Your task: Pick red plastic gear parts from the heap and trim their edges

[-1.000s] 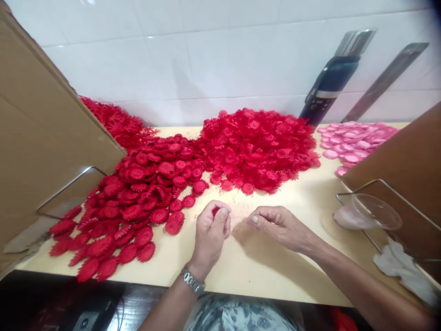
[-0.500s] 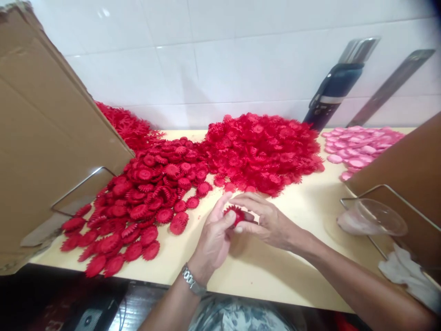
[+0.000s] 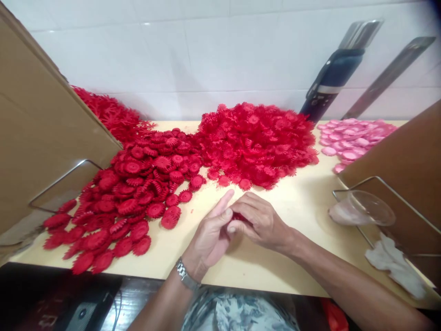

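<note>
Between my two hands, just above the table, is a small red fringed flower piece (image 3: 237, 216), mostly covered by fingers. My left hand (image 3: 211, 235) pinches it with the thumb while its index finger points up and away. Curled over the piece from the other side, my right hand (image 3: 264, 219) has its fingers and thumb closed on it. To the left spreads a heap of dark red fringed discs (image 3: 151, 184), some in small stacks. Behind my hands lies a pile of brighter red flower pieces (image 3: 255, 142).
Cardboard panels stand at left (image 3: 44, 119) and right (image 3: 406, 165), with wire stands. More red cut pieces (image 3: 110, 115) lie behind the left panel. At right are pink discs (image 3: 351, 140), a dark bottle (image 3: 330, 73), a metal strip (image 3: 389, 78), a clear plastic cup (image 3: 365, 209) and crumpled tissue (image 3: 392, 262).
My right hand's fingers have closed in over the red flower piece, which showed plainly before and is now mostly hidden. The whole view has shifted slightly.
</note>
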`<action>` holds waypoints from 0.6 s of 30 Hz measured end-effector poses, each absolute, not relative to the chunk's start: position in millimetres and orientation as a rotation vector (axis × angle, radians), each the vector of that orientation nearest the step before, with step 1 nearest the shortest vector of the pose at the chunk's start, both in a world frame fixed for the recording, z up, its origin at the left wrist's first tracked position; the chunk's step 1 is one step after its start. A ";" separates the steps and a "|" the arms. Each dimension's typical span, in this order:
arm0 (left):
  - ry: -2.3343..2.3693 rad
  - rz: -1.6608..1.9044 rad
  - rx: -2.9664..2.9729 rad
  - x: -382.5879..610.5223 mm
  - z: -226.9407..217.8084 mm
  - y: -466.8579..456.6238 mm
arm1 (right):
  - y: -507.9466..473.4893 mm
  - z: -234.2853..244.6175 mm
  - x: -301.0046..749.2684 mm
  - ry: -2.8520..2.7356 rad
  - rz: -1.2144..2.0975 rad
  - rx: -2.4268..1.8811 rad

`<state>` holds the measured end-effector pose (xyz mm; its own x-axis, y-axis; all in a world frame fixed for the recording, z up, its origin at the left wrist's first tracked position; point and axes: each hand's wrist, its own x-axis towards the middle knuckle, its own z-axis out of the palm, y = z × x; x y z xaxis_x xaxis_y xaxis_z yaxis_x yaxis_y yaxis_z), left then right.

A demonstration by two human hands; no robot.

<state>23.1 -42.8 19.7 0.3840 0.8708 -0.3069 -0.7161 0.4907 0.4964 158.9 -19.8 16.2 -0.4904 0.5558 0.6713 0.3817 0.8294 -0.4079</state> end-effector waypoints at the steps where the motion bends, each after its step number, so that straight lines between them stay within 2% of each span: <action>1: 0.556 1.039 0.262 24.6 20.1 -42.7 | -19.9 16.5 158.3 -2.126 0.217 -0.695; 6: 0.484 1.065 0.284 26.0 19.3 -45.8 | -19.5 16.8 157.4 -2.018 0.240 -0.708; 18: 0.739 1.307 0.488 30.3 8.9 -50.6 | -19.4 11.8 160.7 -2.005 0.240 -0.748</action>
<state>30.3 -50.6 8.9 0.0883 0.9737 -0.2099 -0.6822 0.2127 0.6996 160.7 -19.4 11.8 -0.3629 0.5944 0.7176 0.4078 0.7938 -0.4512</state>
